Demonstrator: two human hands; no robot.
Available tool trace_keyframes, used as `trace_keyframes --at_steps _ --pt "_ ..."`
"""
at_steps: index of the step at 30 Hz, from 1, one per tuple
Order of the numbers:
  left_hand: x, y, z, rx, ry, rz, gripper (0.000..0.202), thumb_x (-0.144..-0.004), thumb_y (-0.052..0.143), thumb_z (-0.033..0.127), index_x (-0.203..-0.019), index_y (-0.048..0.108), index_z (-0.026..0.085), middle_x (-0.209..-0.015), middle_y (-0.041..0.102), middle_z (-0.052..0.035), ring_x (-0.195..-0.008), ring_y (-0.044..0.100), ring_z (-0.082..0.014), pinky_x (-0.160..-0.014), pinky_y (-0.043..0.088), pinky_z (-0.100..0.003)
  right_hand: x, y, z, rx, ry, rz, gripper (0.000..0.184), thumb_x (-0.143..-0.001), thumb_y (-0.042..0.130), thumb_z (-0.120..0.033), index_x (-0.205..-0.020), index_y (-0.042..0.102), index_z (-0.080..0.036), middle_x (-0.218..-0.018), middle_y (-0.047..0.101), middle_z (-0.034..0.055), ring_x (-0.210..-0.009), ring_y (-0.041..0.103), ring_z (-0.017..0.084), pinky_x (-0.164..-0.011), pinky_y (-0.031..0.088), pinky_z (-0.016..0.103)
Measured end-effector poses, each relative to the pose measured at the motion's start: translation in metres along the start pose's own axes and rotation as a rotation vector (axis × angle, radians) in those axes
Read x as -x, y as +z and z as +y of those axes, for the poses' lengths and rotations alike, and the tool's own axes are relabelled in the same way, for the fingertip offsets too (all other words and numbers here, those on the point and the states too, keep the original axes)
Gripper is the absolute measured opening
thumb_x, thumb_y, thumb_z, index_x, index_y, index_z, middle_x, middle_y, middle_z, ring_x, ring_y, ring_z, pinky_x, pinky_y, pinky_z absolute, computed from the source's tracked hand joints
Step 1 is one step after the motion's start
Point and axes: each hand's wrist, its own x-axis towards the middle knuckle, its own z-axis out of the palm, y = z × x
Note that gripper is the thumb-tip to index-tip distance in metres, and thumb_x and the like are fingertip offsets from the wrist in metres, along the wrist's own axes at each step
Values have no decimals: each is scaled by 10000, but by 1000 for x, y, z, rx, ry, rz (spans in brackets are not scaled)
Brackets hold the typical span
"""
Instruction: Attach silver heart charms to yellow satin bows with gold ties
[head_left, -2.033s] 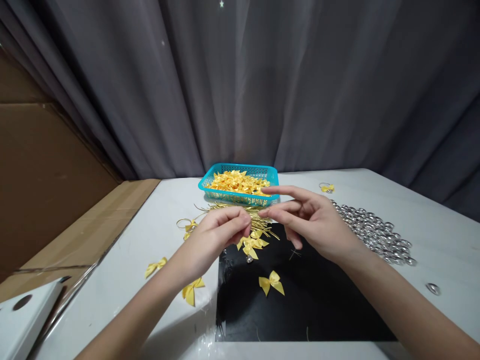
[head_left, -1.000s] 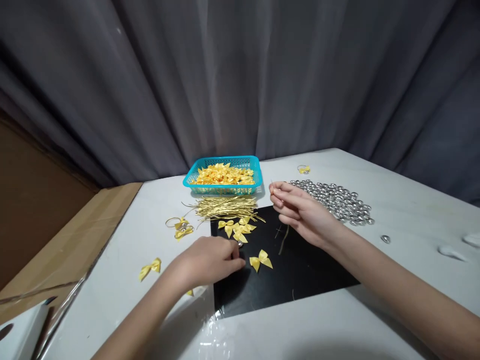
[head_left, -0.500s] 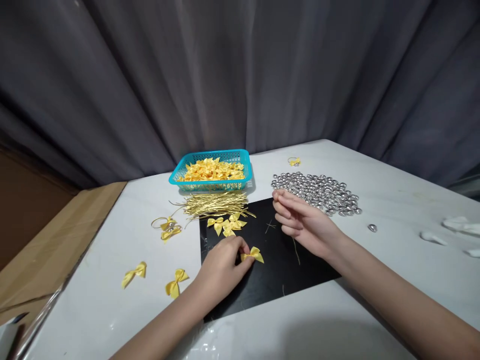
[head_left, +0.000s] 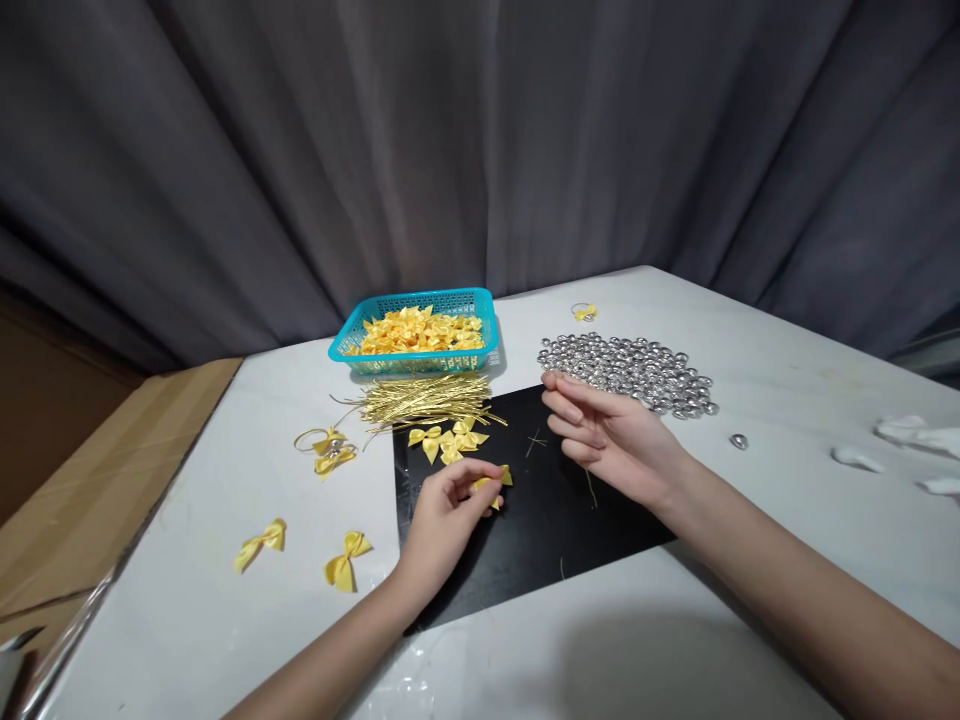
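Low over the black mat (head_left: 495, 590), my left hand (head_left: 454, 510) is closed with a yellow ribbon bow (head_left: 506, 476) between thumb and fingers, which cover part of it. My right hand (head_left: 607, 430) is raised over the mat's right side, thumb and forefinger pinched together. Whatever is in that pinch is too small or hidden to make out. Several more yellow bows (head_left: 454, 441) lie on the mat just beyond my left hand. Behind them is a bundle of gold wire ties (head_left: 424, 400). A pile of silver beads (head_left: 630, 368) sits behind my right hand.
A blue basket (head_left: 491, 345) of yellow bows stands at the back. Loose bows (head_left: 347, 561) and a looped tie with bows and beads (head_left: 330, 450) lie at left. One silver bead (head_left: 739, 441) and white gloves (head_left: 919, 436) are at right. A cardboard box (head_left: 127, 460) borders the table's left edge.
My left hand has lifted and turned the bow slightly, so its fingers now cover more of it. My right hand keeps its pinch at nearly the same place. The whole view has shifted slightly.
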Motion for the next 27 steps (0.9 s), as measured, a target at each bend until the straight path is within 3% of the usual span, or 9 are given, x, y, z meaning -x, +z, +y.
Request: trace_keyframes --at_steps 5,8,11,14,19,23,27 --pt "2 -1 1 16 22 17 125 -771 610 280 -741 559 170 -747 609 -6 -674 602 -134 -614 438 -235 3 4 -3 -59 -20 32 122 -881 503 -172 -793 585 -157 -551 351 -72 -409 117 50 -311 168 125" --pt "6 4 6 -20 44 -14 125 -786 576 220 -694 634 158 -851 653 -42 -744 595 -150 -641 432 -244 4 7 0 -100 -20 43 164 -900 463 -157 -771 563 -158 -565 354 -70 -395 120 44 -306 186 117" --pt "10 14 13 -57 52 -61 135 -788 584 202 -820 710 168 -981 682 -60 -895 598 -187 -697 425 -259 4 9 8 -129 0 43 177 -897 467 -145 -731 527 -158 -571 352 -70 -383 125 37 -305 206 112" --pt "13 29 14 -135 42 -169 200 -746 673 260 -919 716 168 -1043 687 -65 -912 599 -203 -686 415 -265 2 9 18 -151 7 62 185 -888 486 -144 -705 501 -161 -575 358 -70 -376 145 33 -308 233 109" --pt "13 42 8 -76 22 -222 210 -809 610 320 -761 712 143 -864 720 -71 -834 619 -200 -771 441 -292 -4 5 27 -185 -2 127 176 -872 528 -142 -700 493 -160 -589 405 -70 -368 200 18 -327 268 105" --pt "12 39 7 -73 8 -205 226 -825 576 322 -732 681 144 -847 714 -66 -837 617 -193 -787 440 -287 -9 -1 25 -214 6 162 223 -903 469 -122 -682 481 -155 -570 408 -70 -356 219 14 -326 262 113" --pt "12 33 9 -113 -18 -183 242 -836 553 348 -744 647 144 -831 700 -59 -788 603 -179 -710 432 -271 -10 -4 19 -242 7 182 262 -921 428 -107 -667 456 -162 -549 405 -67 -347 241 19 -315 265 120"
